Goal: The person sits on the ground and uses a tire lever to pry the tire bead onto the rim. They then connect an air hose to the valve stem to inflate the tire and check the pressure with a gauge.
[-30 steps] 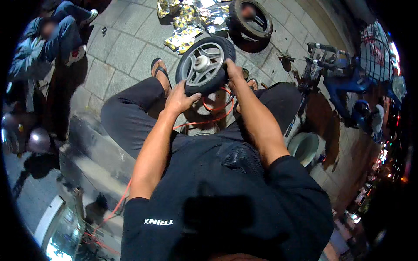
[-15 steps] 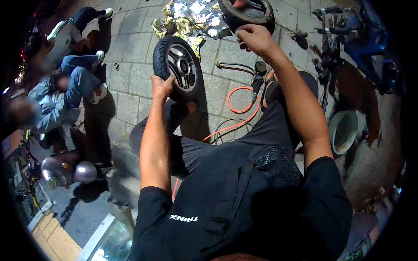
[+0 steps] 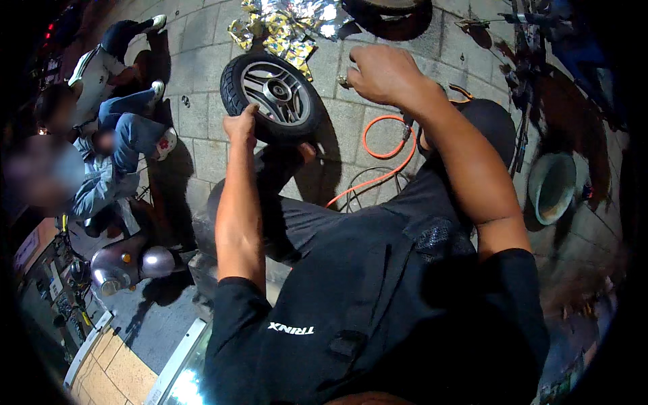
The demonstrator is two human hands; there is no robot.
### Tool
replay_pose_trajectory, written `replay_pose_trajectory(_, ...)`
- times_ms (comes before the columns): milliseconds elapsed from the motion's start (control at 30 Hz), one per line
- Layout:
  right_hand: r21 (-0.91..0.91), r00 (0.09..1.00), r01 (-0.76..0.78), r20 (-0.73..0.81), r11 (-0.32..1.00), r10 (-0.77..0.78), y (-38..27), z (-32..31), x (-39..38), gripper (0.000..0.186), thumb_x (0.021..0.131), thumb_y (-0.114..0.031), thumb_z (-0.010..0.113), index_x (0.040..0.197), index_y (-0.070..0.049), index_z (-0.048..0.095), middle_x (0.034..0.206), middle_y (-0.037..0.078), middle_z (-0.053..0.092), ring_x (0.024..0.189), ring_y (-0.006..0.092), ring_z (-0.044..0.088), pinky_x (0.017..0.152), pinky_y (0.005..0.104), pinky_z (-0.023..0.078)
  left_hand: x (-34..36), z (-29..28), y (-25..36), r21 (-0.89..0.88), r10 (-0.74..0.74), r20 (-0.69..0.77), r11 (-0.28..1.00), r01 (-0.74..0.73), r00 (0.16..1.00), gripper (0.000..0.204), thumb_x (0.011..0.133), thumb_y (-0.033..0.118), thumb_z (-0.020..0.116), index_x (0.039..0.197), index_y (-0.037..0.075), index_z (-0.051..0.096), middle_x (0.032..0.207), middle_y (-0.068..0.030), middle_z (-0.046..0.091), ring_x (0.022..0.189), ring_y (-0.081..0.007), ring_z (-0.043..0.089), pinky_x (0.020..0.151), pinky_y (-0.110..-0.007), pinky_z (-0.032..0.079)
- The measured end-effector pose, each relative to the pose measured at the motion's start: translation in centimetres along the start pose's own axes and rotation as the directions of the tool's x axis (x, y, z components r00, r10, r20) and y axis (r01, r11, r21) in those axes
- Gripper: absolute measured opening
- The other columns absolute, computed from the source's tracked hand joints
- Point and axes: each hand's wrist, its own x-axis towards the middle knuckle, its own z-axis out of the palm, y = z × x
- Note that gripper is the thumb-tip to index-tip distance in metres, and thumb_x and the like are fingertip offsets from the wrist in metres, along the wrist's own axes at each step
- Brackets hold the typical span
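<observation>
My left hand (image 3: pixel 241 126) grips the near edge of a small wheel (image 3: pixel 260 75), its thumb over the dark tyre. The wheel has a silvery spoked rim and stands tilted, near my left foot. Curled above the paving, my right hand (image 3: pixel 383 74) has its fingers drawn together; whatever they hold, if anything, is hidden. Just below its fingertips shows a brass hose fitting (image 3: pixel 342 82); I cannot tell whether they touch. An orange air hose (image 3: pixel 390 156) loops on the ground between my legs.
Crumpled silver and yellow foil (image 3: pixel 290 42) lies beyond the wheel, with another dark tyre (image 3: pixel 395 7) at the top edge. A pale basin (image 3: pixel 552 187) stands at right. Two people (image 3: pixel 118 155) sit low at left, near a rounded metallic object (image 3: pixel 121 263).
My left hand has tipped the wheel so its rim faces me more. My right hand has come down and away from the far tyre, toward the brass fitting.
</observation>
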Motion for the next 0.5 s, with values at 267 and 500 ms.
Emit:
replay_pose_trajectory(267,-0.021,0.997,0.07,-0.02,0.997,-0.07,-1.0,0.6,0.6,0.035,0.091,-0.03,0.057,0.102,0.001,0.072,0.099,0.028,0.073,0.096,0.048,0.07,0.087,0.0593,0.054,-0.3,-1.0,-2.8,-0.589,-0.193,0.042,0.788,0.18,0.98,0.023,0.083,0.007,0.078,0.098,-0.007,0.069,0.09,-0.0134,0.072,0.072,-0.0268,0.071,0.065,-0.042,0.06)
replay_pose_trajectory(500,-0.025,0.999,0.051,0.016,0.998,-0.05,-2.2,1.8,0.9,0.034,0.095,-0.033,0.06,0.105,-0.002,0.067,0.1,0.025,0.071,0.095,0.0479,0.067,0.083,0.0571,0.053,6.3,5.9,-10.5,-0.878,-0.136,0.354,0.294,0.379,0.925,0.051,0.098,0.024,0.07,0.14,-0.002,0.056,0.134,-0.019,0.068,0.118,-0.0404,0.068,0.101,-0.071,0.051)
